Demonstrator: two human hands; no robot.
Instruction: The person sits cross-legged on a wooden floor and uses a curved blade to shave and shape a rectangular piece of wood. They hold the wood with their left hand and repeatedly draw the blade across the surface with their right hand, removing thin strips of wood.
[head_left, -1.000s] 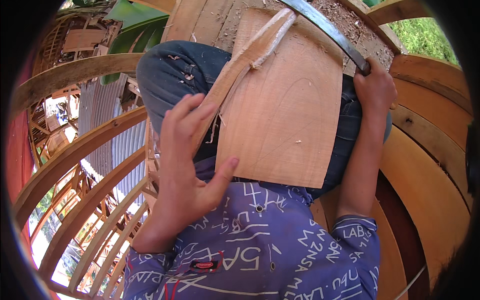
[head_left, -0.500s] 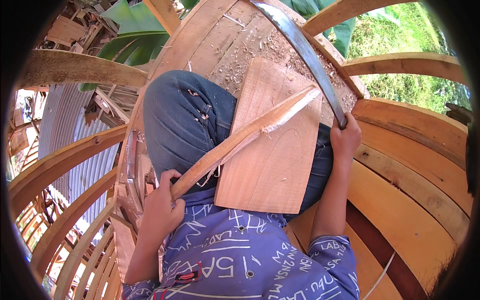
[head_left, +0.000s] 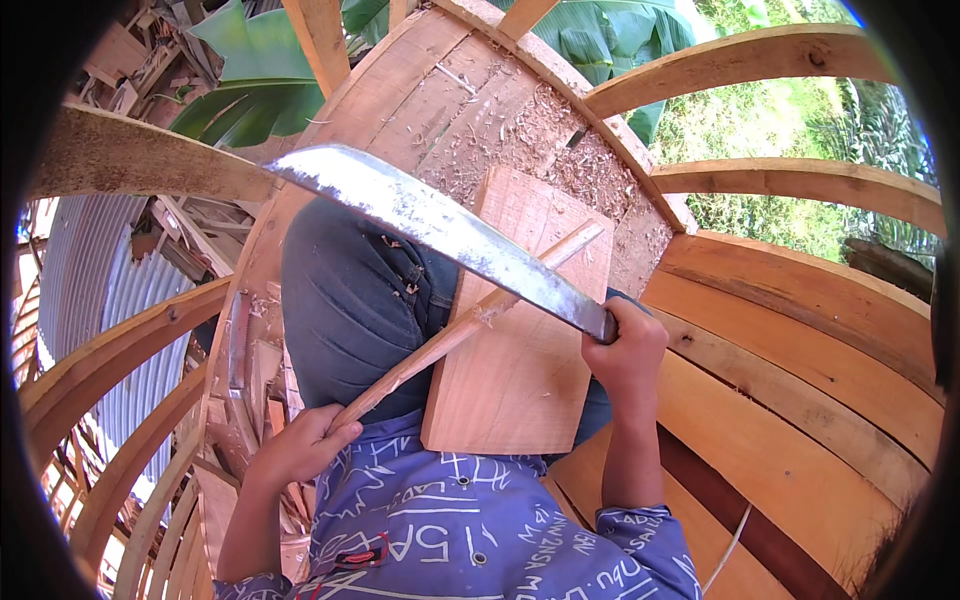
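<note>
My left hand (head_left: 312, 443) is closed round the near end of a rough wooden stick (head_left: 425, 357), which slants up and to the right across my lap. Partway along, the stick has a frayed, whittled spot. Beneath it a flat wooden board (head_left: 515, 390) rests on my thighs. My right hand (head_left: 628, 345) grips the dark handle of a machete (head_left: 440, 232). Its long blade points up and to the left, its flat side showing, and in this view it crosses over the stick and board. Whether blade and stick touch, I cannot tell.
Wood shavings (head_left: 540, 120) litter the plank floor ahead. Curved wooden ribs (head_left: 130, 345) rise on the left, and more ribs and side planks (head_left: 800, 345) stand on the right. Corrugated metal sheet (head_left: 95, 270) and scrap wood lie outside, with a large green leaf (head_left: 265, 80) beyond.
The machete has swung from pointing up and away to lying leftward across the stick. My right hand has come lower and inward. The stick has rolled or turned slightly in my left hand.
</note>
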